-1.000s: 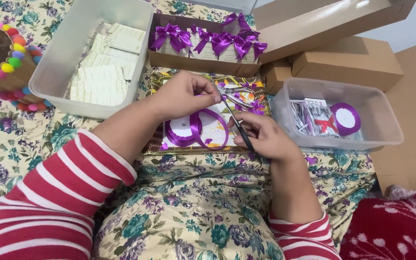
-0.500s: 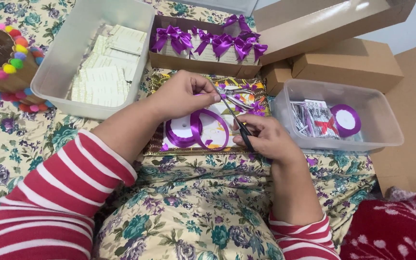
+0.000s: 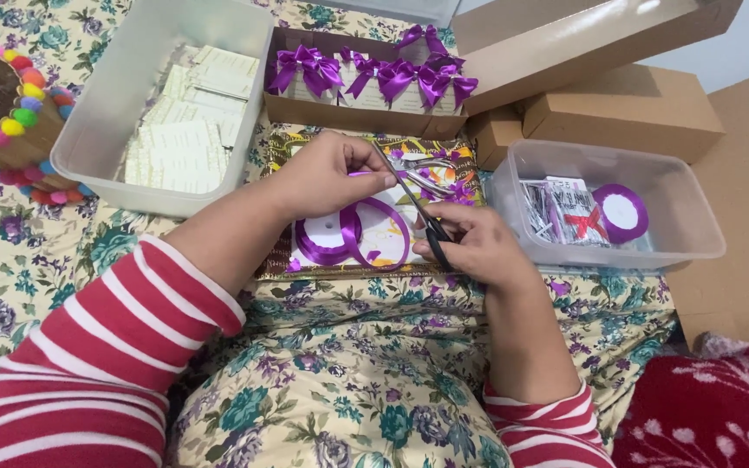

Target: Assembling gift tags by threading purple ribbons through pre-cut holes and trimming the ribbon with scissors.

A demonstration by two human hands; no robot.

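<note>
L hand (image 3: 333,176) pinches a purple ribbon (image 3: 362,174) end btwn thumb & fingers, above the ribbon spool (image 3: 327,236) on a patterned board (image 3: 392,230). R hand (image 3: 472,246) grips black-handled scissors (image 3: 418,204), blades angled up twd the pinched ribbon, just beside L fingertips. Clear tub (image 3: 687,230) sits right of R hand.

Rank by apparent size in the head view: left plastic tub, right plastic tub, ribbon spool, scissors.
1. Left tub
2. Right tub, nearly as large; differing distance from the camera makes this order unsure
3. Scissors, partly hidden by the right hand
4. Ribbon spool
</note>
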